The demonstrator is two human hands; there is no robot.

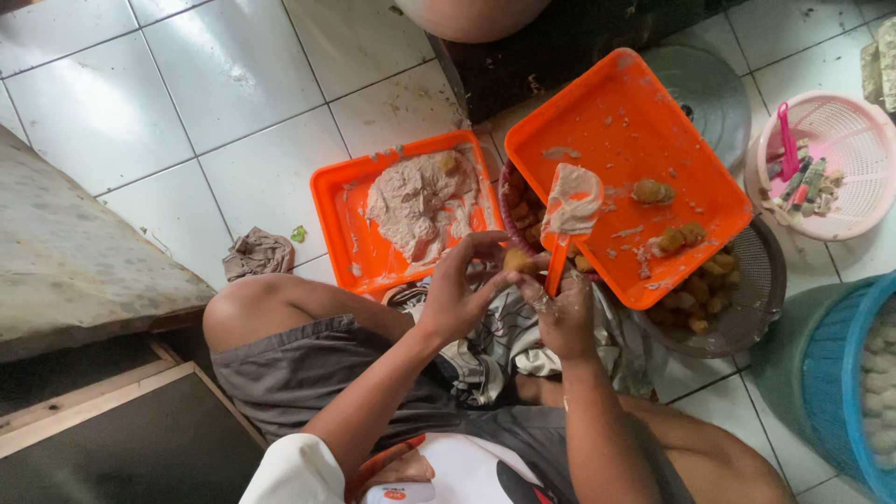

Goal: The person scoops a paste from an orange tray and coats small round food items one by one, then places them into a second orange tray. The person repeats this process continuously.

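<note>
White tiled floor (233, 103) under two orange trays. I note right hand (565, 313) clamped on orange spatula (565, 219); left hand (457, 289) pinching fried piece (519, 260) just beside paste tray (350, 224).

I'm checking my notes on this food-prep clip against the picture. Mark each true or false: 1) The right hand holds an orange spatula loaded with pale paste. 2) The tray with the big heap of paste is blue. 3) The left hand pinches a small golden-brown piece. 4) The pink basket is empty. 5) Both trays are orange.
1) True: the right hand grips the orange spatula, its blade coated with pale paste.
2) False: the left tray holding the paste heap is orange.
3) True: the left hand pinches a golden-brown piece at its fingertips.
4) False: the pink basket holds several small items, one a pink tool.
5) True: the right tray is orange too.
</note>
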